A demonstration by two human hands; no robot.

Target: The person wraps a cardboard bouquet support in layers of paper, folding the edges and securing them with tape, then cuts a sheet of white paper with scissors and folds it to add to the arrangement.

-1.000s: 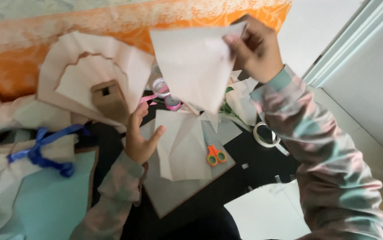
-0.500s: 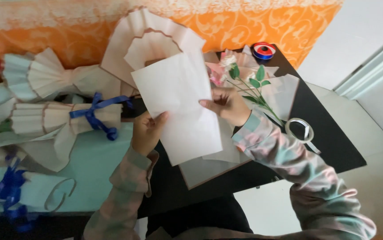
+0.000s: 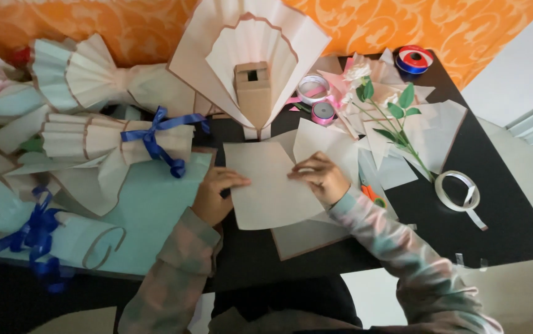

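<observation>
Black table (image 3: 502, 229); orange patterned cloth (image 3: 124, 28) along the far edge; large pleated paper fan (image 3: 217, 55) with a small cardboard box (image 3: 252, 89) at its centre; pleated paper bundle tied with a blue ribbon bow (image 3: 155, 139); pale blue paper sheet (image 3: 149, 216); pink tape rolls (image 3: 316, 102); red-and-blue ribbon spool (image 3: 416, 59); green-leafed flower stem (image 3: 396, 120); clear tape roll (image 3: 458, 190); orange-handled scissors (image 3: 372, 195), partly covered.

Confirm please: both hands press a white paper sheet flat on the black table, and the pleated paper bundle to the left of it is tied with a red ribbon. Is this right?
Not quite. The head view shows the ribbon on the pleated paper bundle is blue, not red. The rest holds: the left hand and right hand press the white paper sheet flat on the black table.
</observation>
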